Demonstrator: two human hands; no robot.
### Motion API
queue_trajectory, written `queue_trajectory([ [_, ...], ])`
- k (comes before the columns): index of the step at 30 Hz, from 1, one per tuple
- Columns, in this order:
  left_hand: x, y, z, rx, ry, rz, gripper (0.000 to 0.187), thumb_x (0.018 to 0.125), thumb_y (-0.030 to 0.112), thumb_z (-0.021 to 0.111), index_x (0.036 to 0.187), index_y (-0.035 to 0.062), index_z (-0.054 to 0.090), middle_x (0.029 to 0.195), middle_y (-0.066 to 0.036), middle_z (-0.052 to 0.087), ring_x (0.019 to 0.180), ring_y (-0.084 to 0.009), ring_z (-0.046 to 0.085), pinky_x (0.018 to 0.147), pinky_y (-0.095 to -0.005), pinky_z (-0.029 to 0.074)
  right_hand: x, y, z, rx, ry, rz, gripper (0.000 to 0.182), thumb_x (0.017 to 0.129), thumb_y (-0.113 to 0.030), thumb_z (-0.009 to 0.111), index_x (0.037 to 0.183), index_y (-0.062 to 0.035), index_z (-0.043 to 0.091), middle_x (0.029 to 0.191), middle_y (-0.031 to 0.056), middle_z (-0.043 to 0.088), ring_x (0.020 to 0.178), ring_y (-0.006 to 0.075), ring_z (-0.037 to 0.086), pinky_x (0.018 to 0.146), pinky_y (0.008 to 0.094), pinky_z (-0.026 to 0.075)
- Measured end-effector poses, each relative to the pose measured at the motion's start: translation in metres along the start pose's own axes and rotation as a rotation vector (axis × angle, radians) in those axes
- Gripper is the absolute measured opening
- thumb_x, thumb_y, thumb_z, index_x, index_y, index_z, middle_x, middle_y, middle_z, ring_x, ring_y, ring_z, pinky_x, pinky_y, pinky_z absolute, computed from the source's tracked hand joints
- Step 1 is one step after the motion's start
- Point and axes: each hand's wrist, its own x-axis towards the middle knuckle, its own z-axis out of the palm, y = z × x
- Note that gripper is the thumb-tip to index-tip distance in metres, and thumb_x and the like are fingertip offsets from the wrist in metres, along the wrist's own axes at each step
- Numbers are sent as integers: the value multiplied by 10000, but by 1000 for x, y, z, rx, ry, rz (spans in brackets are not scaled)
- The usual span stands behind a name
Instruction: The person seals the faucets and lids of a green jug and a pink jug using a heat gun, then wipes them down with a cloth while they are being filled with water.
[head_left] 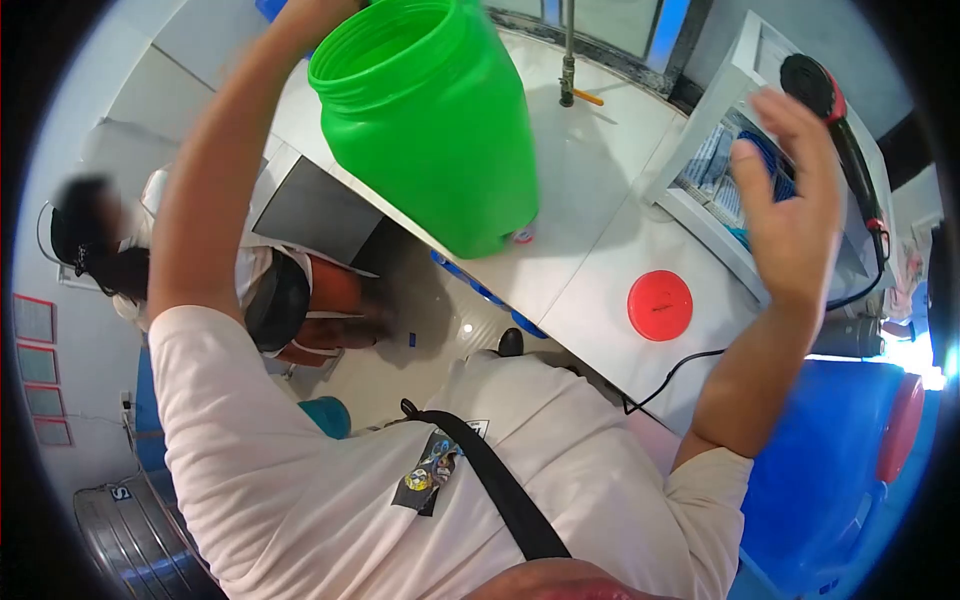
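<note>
A large green plastic drum [430, 130] with a wide threaded mouth stands uncovered and tilted in view on the white counter. My left hand [315, 12] is beside its mouth at the top edge of the picture. The fingers of that hand are cut off, so their hold is hidden. On the right, my right hand [795, 200] is raised with thumb and fingers apart and nothing in it. It is in front of a white shelf unit [740, 70], close to what looks like a black and red hair dryer [845, 150]. A round red lid [660, 305] lies on the counter.
A pipe with an orange-handled tap [570, 90] rises behind the counter [590, 290]. A black cable [670, 378] trails over its front edge. A large blue plastic container [820, 460] is at lower right. Another person [130, 240] sits at the left near a dark-topped table [315, 210].
</note>
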Motion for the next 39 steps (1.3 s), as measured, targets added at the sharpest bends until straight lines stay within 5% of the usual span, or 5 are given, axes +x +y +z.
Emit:
queue_trajectory([
  [7,-129,-27,116,-1607,445,-392,708,928,480,665,1444,37,466,1368,-109,587,1196,-216,592,1010,-376,484,-50,35,95,279,-459,219,334,877,-143,693,1194,-50,651,1195,126,649,1083,279,622,953,367,483],
  [15,-228,106,201,-1071,188,-419,1167,628,476,946,1496,-1,328,1456,-194,441,1375,-349,419,1153,-447,326,-76,122,227,349,-600,466,496,940,-222,668,1370,-32,509,1258,153,632,1136,286,621,946,382,494],
  [23,-166,114,218,-980,351,-280,1241,660,424,938,1562,34,179,1516,-208,352,1437,-362,337,1174,-459,321,-54,204,351,906,-179,1580,554,1011,-245,573,1479,-11,393,1361,165,587,1190,263,599,954,361,495],
  [32,-126,122,240,-1135,282,-457,1110,690,382,926,1509,-12,290,1471,-213,406,1359,-353,407,1141,-450,351,-30,76,269,1392,-17,531,399,1013,-343,592,1312,-78,595,1228,56,653,1136,185,607,998,368,458],
  [39,-130,135,258,-1334,293,-618,802,882,223,803,1465,-25,312,1417,-183,453,1232,-279,507,1068,-425,448,-175,8,153,913,-310,613,252,1000,-206,641,1203,-58,623,1063,7,686,936,87,616,839,296,524],
])
